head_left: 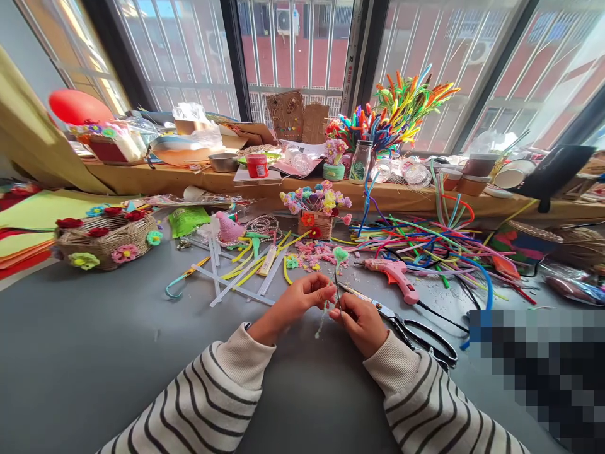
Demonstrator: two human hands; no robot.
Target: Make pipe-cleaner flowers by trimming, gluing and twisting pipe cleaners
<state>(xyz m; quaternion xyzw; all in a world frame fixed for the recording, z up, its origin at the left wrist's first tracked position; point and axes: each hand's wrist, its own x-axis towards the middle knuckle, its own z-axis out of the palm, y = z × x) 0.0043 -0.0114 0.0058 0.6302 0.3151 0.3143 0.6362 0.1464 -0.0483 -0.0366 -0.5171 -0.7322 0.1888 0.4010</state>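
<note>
Grey counter under barred windows. Left hand: fingertips pinched together, apparently on a pale-green fuzzy strand. Right hand: pinched closed on a thin dark stem, small mint-green bloom just beyond the grip. Bloom seems already on; strand dangles loose, looks unfinished. Pink plastic glue gun, black-handled metal scissors right of grip, unheld.

Grey tabletop under the fingers, ledge with brown covering beyond them, barred window in dark frames farther behind, bright daylight entering, outside a reddish wall, perhaps brick, glare making it unclear
</note>
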